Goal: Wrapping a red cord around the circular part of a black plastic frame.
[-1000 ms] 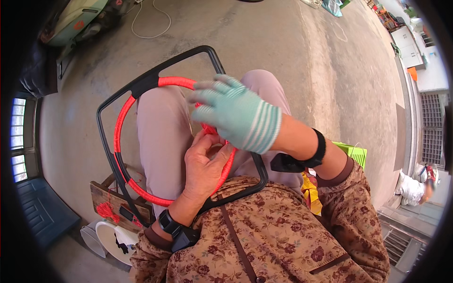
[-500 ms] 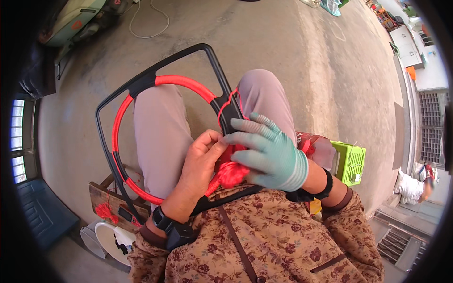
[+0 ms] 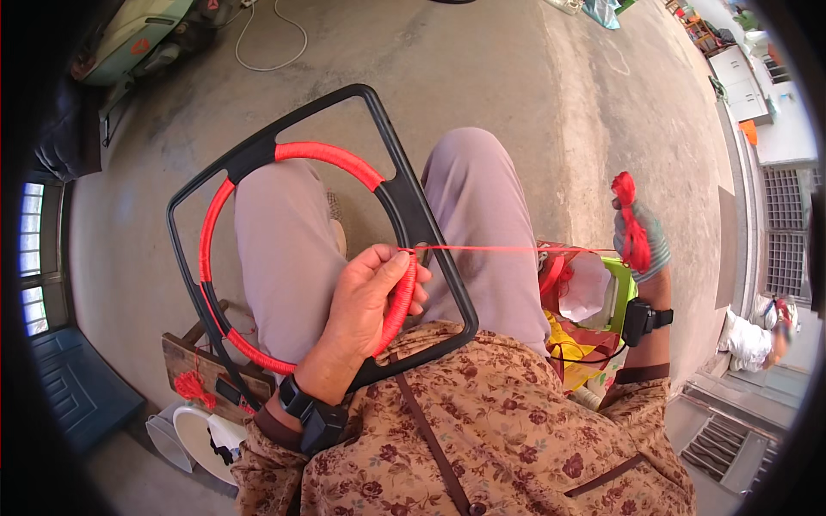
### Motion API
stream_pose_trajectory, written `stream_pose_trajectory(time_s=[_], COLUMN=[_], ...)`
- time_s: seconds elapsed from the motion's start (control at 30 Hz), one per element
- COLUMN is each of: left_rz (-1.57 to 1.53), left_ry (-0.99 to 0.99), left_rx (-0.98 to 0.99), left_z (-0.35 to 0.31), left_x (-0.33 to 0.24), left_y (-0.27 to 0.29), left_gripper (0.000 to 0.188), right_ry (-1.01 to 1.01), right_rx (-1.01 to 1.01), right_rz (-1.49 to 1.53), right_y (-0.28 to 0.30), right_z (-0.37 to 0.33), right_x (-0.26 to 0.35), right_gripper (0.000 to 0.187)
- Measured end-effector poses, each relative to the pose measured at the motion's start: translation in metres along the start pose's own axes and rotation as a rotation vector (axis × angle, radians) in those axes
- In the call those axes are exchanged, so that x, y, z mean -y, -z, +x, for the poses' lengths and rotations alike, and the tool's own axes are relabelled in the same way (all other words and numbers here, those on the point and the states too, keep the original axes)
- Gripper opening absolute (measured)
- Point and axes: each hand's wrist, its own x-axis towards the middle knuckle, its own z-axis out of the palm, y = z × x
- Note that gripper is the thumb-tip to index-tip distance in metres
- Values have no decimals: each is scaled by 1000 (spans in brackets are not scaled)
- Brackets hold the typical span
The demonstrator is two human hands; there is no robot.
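Note:
Across my thighs lies a black frame (image 3: 419, 215) with rounded corners and a ring (image 3: 331, 155) inside it. Red cord is wound tightly round much of the ring; some stretches stay bare black. My bare left hand (image 3: 374, 288) is closed round the ring's near right part, thumb on the windings. From there a red cord (image 3: 508, 248) runs taut over the frame's side to my right hand (image 3: 656, 245). That hand, in a pale green glove, is out at the right, closed on a red cord bundle (image 3: 634, 232) whose loops stick up.
At my left a wooden stool (image 3: 194, 353) carries a red cord tangle (image 3: 194, 389) and a dark phone-like object. Beside it stands a white bucket (image 3: 194, 434). At my right are a green basket (image 3: 621, 288) and a red and yellow bag (image 3: 572, 344). A vehicle (image 3: 138, 43) stands far left.
My right hand has swung from beside the ring out to the far right with the cord bundle, drawing the cord straight. My left hand now grips the ring, and the frame has shifted slightly.

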Motion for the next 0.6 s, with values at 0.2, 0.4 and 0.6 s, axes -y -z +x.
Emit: stream_pose_trajectory(time_s=[0.2,0.4,0.6], left_rz=[-38,101,450], left_ry=[-13,-96,-498], left_rx=[-20,-111,-150], left_z=[0,-6,13], left_x=[-3,0,29], left_y=[-4,-6,18], left_gripper=[13,8,13], right_ry=[145,768,1542], right_rx=[-140,120,575], right_rz=[-76,-582,-1426], right_y=[1,-172,-274], right_z=[50,25,0], right_x=[-4,7,-8], right_gripper=[36,38,34])
